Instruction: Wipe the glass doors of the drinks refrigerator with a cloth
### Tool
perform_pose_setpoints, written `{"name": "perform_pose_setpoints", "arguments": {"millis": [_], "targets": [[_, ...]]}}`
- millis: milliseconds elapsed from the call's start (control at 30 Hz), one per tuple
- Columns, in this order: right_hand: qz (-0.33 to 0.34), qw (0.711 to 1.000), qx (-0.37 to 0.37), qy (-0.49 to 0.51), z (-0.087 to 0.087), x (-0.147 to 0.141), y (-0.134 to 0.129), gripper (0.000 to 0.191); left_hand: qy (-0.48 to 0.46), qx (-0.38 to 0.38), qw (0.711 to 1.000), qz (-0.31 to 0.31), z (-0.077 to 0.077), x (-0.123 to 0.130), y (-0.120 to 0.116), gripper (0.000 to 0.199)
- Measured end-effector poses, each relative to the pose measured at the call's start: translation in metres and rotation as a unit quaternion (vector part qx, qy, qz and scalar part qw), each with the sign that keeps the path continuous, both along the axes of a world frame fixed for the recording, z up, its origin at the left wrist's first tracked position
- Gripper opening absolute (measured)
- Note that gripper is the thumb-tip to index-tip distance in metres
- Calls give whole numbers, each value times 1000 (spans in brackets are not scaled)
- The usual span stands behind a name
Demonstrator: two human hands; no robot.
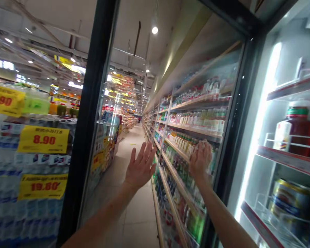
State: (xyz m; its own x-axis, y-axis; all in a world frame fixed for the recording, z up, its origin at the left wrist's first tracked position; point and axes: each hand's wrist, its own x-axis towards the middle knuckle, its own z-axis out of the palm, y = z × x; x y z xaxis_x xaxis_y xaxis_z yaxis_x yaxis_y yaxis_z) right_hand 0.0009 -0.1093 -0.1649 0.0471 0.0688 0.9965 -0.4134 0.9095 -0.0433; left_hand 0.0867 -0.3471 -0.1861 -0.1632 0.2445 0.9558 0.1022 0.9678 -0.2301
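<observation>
A glass door [134, 82] with a black frame stands swung open in front of me. My left hand [141, 167] is at the glass, its fingers spread and holding nothing. Farther right, my right hand [198, 165] is raised to the same pane. A pale, crumpled cloth [203, 146] seems to lie under its fingers, though blur hides its exact kind. Through the pane, or mirrored in it, show shelves of bottles [196, 119] and a long aisle.
The lit cooler [263, 103] at the right holds dark red bottles [297, 129] and gold-and-blue cans [286, 199] behind wire rails. Left of the door frame [86, 103], stacked bottle packs [5, 186] carry yellow price signs [43, 139].
</observation>
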Motion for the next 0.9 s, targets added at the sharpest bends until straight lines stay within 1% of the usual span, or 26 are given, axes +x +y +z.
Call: {"name": "perform_pose_setpoints", "arguments": {"millis": [67,100,133,167,200,233,267,300,333,400,467,533,567,600,700,733,767,800,833,900], "targets": [[10,994,109,-8,-14,-2,5,46,0,1,1000,-3,0,-1,-1,56],[5,991,133,-11,-19,-5,11,46,0,3,1000,-4,0,-2,-1,57],[-8,993,118,-10,-24,-10,21,45,0,5,1000,-6,0,-3,-1,57],[-26,997,70,-5,-27,-16,32,45,-1,7,1000,-8,-1,-4,-1,57],[-47,999,3,2,-30,-22,45,45,-2,7,1000,-10,-1,-5,-2,58],[-62,997,-51,6,-32,-27,57,46,-2,7,1000,-12,-1,-6,-2,58],[-73,993,-88,6,-35,-31,67,47,-3,6,1000,-15,-1,-7,-3,59],[-78,992,-101,3,-37,-33,72,48,-3,4,1000,-17,-1,-8,-3,60],[-77,993,-91,-1,-41,-33,73,48,-2,4,1000,-18,0,-9,-3,61],[-58,998,-33,-6,-49,-27,60,50,0,6,1000,-20,1,-12,-3,62],[-28,998,56,-10,-54,-18,39,52,1,10,1000,-22,2,-13,-4,62],[-11,990,139,-12,-51,-11,21,52,-2,9,1000,-26,1,-13,-8,62],[-13,989,147,-9,-47,-9,16,50,-8,6,1000,-28,0,-13,-12,61],[-20,992,128,-4,-41,-7,11,48,-14,0,999,-29,-3,-11,-16,60],[-35,999,-16,21,-27,-4,-4,46,-16,-32,999,-34,-14,-5,-32,58],[-31,999,-34,27,-25,-2,-14,46,-8,-43,998,-34,-18,-3,-37,56],[-21,999,-18,31,-26,2,-27,46,0,-50,998,-32,-22,-1,-41,55],[-7,999,26,34,-28,6,-42,46,5,-55,998,-30,-25,0,-44,54],[8,995,92,32,-30,10,-57,45,8,-57,998,-28,-26,1,-45,54],[37,977,205,40,-26,17,-82,44,0,-62,998,-26,-27,2,-49,53]]}}
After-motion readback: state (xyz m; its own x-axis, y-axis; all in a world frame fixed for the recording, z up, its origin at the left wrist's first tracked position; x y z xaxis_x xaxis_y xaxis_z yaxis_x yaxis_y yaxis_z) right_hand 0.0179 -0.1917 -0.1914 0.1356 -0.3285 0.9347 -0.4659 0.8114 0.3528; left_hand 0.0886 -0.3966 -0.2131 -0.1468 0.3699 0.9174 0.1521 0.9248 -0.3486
